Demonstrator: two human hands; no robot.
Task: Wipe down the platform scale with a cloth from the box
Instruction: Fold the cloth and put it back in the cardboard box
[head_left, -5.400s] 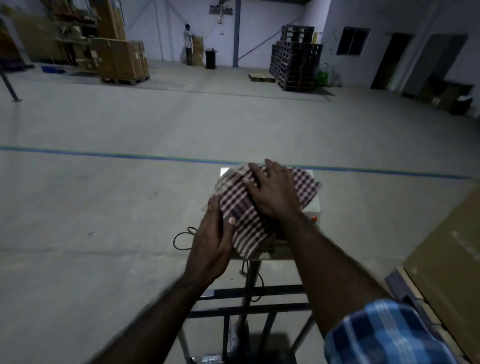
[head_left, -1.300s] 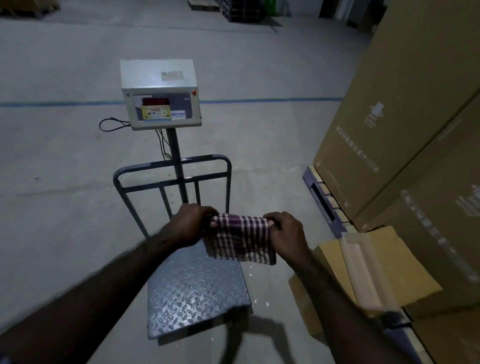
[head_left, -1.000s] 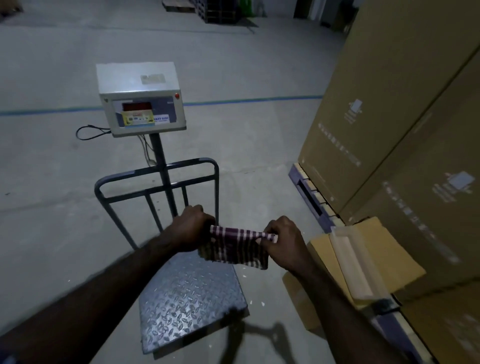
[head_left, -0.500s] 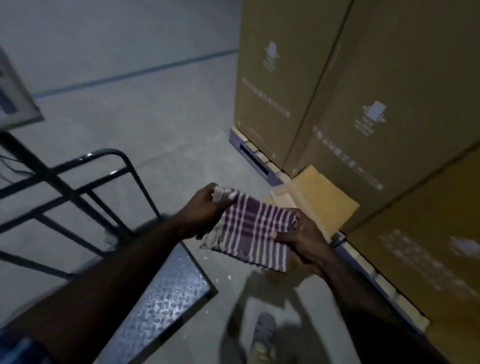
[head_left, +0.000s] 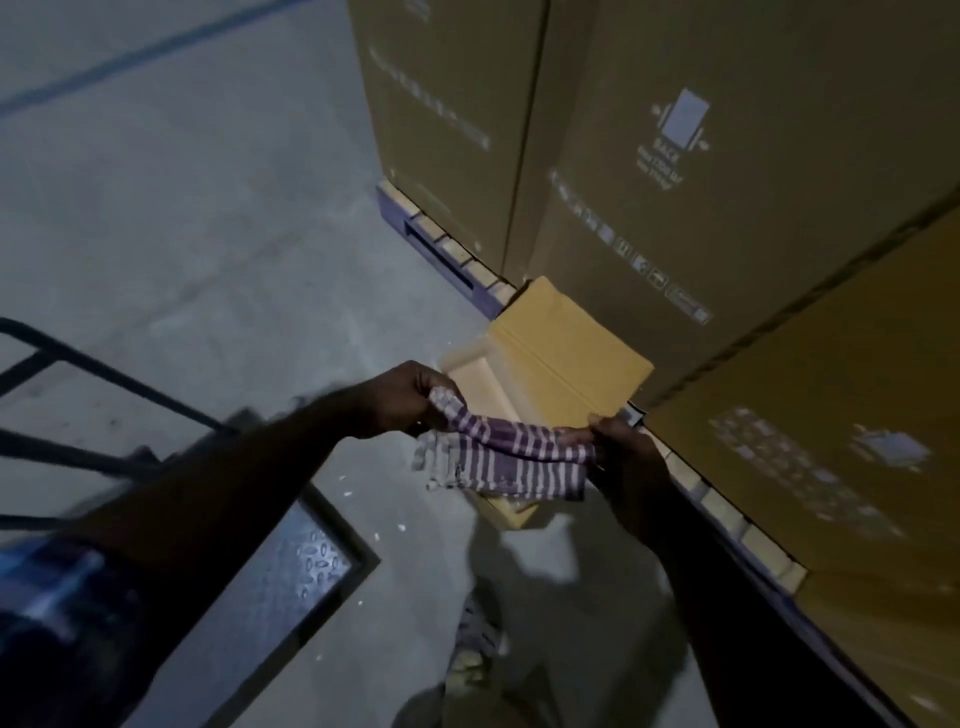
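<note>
Holding the cloth (head_left: 511, 457) folded above the open box (head_left: 563, 358).
Both hands' fingers (head_left: 441, 397) pinch it; wiping looks finished, stowing remains.

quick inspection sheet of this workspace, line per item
surface: grey concrete floor, small white flecks beside the scale
job's things: striped cloth folded, held over the open box; scale platform lower left
clutter: nothing seen
grippers: left hand and right hand each pinch one end of the cloth
cables: nothing seen
surroundings: tall cartons on a pallet; blue floor line; scale railing
</note>
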